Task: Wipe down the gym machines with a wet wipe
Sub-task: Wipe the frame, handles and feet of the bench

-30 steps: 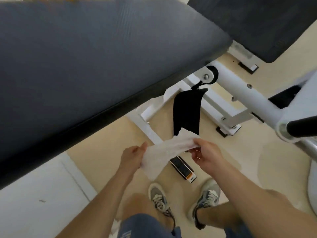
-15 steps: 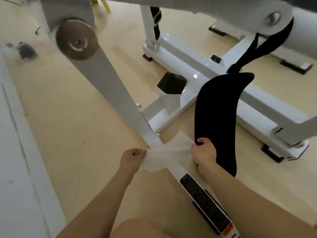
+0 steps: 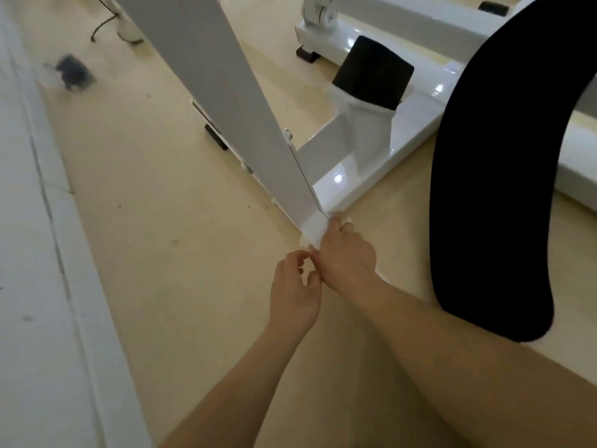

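1. Your hands have drawn together; the wet wipe point(image 3: 314, 228) now sits bunched at the lower end of the white frame bar point(image 3: 226, 92).
2. Your right hand point(image 3: 347, 253) grips it, fingers curled.
3. Your left hand point(image 3: 295, 297) curls just beside it; whether it pinches the wipe is unclear.

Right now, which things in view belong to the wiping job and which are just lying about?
In the job: wet wipe, right hand gripping it, left hand close by, white frame bar.
Lying about: dark clump on the floor, black cord, black hanging pad.
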A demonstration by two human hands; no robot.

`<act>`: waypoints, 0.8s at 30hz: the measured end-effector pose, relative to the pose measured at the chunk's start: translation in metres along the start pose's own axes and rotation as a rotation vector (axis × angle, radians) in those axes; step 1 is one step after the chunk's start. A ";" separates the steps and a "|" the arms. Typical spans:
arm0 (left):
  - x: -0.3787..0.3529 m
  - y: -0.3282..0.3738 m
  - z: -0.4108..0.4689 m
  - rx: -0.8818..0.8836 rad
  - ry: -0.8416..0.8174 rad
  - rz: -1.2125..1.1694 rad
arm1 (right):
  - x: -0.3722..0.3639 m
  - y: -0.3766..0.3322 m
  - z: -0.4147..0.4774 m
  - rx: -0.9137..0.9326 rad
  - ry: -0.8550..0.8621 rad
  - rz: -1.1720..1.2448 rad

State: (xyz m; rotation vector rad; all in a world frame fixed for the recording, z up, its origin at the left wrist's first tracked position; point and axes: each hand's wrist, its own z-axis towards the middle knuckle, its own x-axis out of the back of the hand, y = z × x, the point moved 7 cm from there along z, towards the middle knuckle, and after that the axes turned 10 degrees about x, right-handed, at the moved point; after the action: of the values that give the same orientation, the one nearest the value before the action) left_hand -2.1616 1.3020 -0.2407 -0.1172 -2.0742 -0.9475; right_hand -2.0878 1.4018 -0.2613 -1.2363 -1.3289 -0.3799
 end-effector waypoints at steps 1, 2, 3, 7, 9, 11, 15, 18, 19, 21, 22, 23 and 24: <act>-0.005 0.003 0.003 -0.011 -0.003 0.019 | -0.001 0.002 -0.012 0.042 -0.008 -0.055; -0.011 0.005 0.007 -0.013 -0.011 0.009 | -0.004 0.006 -0.025 0.078 -0.005 -0.116; -0.017 0.006 0.008 0.010 -0.028 -0.020 | -0.005 0.013 -0.038 0.089 0.008 -0.168; -0.038 -0.008 0.002 0.234 -0.086 -0.325 | -0.006 0.022 -0.058 0.086 -0.004 -0.166; -0.038 -0.010 0.006 0.355 -0.056 -0.561 | -0.008 0.007 -0.041 0.188 -0.069 -0.100; -0.037 -0.006 0.014 0.374 0.002 -0.731 | -0.003 -0.005 -0.022 0.291 -0.077 -0.073; -0.045 -0.003 0.012 0.279 0.048 -0.664 | 0.001 0.002 -0.027 0.363 -0.090 0.096; -0.037 0.005 0.018 0.177 0.148 -0.486 | 0.008 0.026 -0.041 0.129 -0.027 0.365; -0.035 0.009 0.019 0.164 0.171 -0.446 | 0.008 0.032 -0.044 0.043 -0.031 0.392; -0.037 0.017 0.019 0.146 0.180 -0.422 | 0.011 0.031 -0.049 0.006 -0.051 0.335; -0.040 0.018 0.018 0.155 0.174 -0.440 | 0.015 0.027 -0.050 0.029 -0.044 0.294; -0.042 0.019 0.019 0.170 0.163 -0.489 | 0.020 0.023 -0.051 0.041 -0.023 0.279; -0.043 0.020 0.021 0.194 0.148 -0.562 | 0.022 0.020 -0.051 0.050 -0.017 0.294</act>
State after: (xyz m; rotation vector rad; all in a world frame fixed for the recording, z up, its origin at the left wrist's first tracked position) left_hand -2.1395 1.3401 -0.2676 0.6484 -2.0817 -1.0305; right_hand -2.0397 1.3764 -0.2400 -1.3713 -1.1420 -0.1271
